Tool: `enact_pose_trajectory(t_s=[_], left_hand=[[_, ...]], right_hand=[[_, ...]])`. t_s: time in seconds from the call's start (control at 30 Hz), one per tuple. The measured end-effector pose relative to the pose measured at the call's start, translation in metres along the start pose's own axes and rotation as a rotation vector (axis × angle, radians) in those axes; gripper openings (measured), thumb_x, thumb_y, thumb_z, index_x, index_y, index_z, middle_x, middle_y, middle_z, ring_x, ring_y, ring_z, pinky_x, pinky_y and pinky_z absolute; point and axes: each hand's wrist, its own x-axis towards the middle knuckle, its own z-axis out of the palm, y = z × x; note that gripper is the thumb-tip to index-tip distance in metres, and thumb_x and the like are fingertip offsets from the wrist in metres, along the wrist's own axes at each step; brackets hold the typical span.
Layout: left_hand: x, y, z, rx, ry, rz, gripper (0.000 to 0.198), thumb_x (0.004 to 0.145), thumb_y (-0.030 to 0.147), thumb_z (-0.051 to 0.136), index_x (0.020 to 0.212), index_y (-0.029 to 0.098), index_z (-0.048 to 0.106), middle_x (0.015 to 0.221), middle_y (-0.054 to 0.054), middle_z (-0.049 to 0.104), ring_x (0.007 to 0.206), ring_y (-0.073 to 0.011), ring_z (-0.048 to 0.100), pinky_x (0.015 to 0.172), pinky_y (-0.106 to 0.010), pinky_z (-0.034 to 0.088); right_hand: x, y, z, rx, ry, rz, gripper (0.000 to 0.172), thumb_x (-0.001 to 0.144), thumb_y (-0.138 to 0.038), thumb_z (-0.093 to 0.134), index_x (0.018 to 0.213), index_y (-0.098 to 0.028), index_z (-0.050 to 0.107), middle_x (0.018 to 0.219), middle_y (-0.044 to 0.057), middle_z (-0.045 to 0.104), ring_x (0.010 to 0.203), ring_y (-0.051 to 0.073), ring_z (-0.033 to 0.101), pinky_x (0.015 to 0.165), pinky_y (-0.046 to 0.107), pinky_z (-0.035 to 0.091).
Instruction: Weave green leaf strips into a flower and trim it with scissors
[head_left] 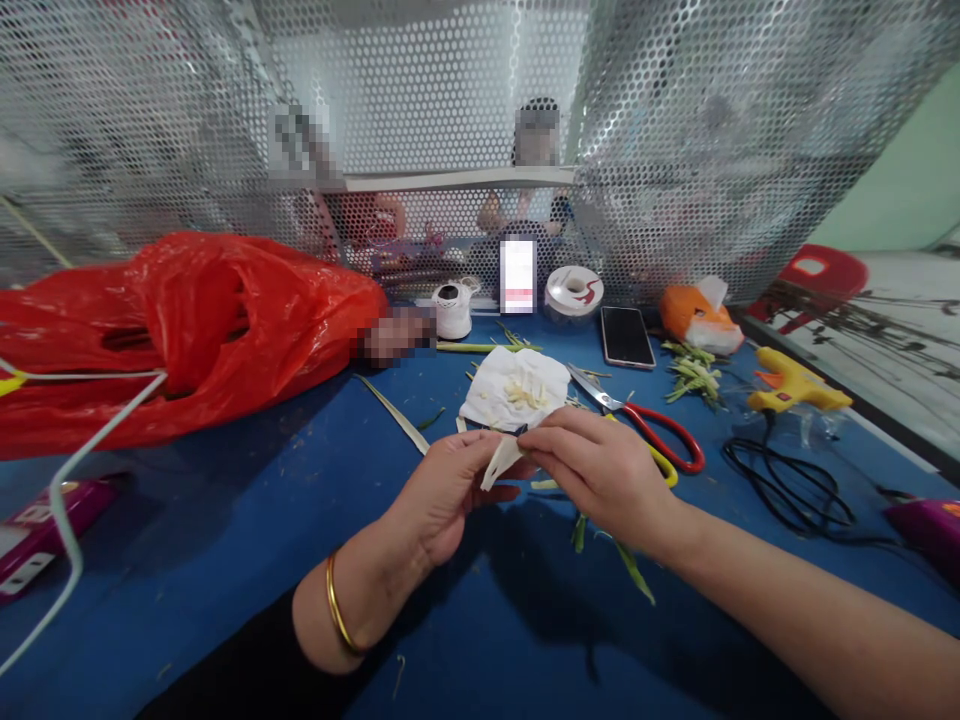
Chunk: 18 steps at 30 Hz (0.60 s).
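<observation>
A pale, flat strip (501, 462) is pinched between my two hands over the blue table. My left hand (446, 490) grips it between thumb and fingers, its palm turned inward. Fingertips of my right hand (600, 465) close on the strip's upper end, beside the left thumb. Just beyond them lies a white tissue (491, 388) with small pale pieces (527, 390) on it. Red-handled scissors (664, 425) rest open-bladed to the right of the tissue, partly behind my right hand. Green leaf scraps (636, 572) lie under and near my right wrist.
A red plastic bag (187, 330) covers the left side. Along the back stand a thread spool (453, 312), lit phone (518, 275) and ribbon roll (574, 290). A dark phone (628, 336), tissue pack (697, 315) and yellow glue gun (799, 382) are right. People show behind the mesh.
</observation>
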Motion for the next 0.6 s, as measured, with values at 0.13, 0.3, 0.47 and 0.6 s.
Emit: enact_pose_trajectory(t_s=[0.13,0.3,0.47,0.6], left_hand=[[-0.0004,0.0004,0.0005,0.044,0.045,0.072,0.020,0.067,0.029,0.075,0.081,0.015,0.070,0.074,-0.006,0.071,0.073,-0.0170,0.066,0.066,-0.025,0.048],[-0.0001,-0.0010,0.0027,0.077,0.061,0.140,0.021,0.067,0.030,0.076,0.079,0.013,0.070,0.071,-0.006,0.071,0.068,-0.0148,0.066,0.067,-0.024,0.048],[-0.0007,-0.0011,0.0060,0.110,0.051,0.244,0.022,0.063,0.028,0.079,0.077,0.014,0.070,0.070,-0.003,0.071,0.068,-0.0151,0.066,0.070,-0.026,0.049],[-0.0017,0.0009,0.0079,0.191,0.069,0.291,0.015,0.065,0.027,0.076,0.073,0.014,0.070,0.067,-0.003,0.071,0.067,-0.0157,0.065,0.071,-0.028,0.051]], right_hand=[[-0.0008,-0.0023,0.0008,-0.007,0.007,0.042,0.023,0.094,-0.019,0.044,0.093,-0.016,0.067,0.085,0.009,0.067,0.078,0.018,0.063,0.070,0.031,0.050],[0.0011,-0.0046,-0.0012,0.133,-0.007,0.179,0.017,0.091,-0.018,0.049,0.086,-0.019,0.065,0.080,0.005,0.066,0.073,0.015,0.061,0.066,0.028,0.047],[0.0048,-0.0029,-0.0026,0.344,-0.016,0.459,0.012,0.085,-0.023,0.058,0.075,-0.019,0.064,0.068,0.001,0.066,0.064,0.014,0.060,0.059,0.026,0.045],[0.0086,-0.0016,-0.0024,0.636,-0.052,0.631,0.016,0.081,-0.029,0.062,0.070,-0.018,0.063,0.063,0.000,0.065,0.059,0.013,0.060,0.056,0.026,0.046]])
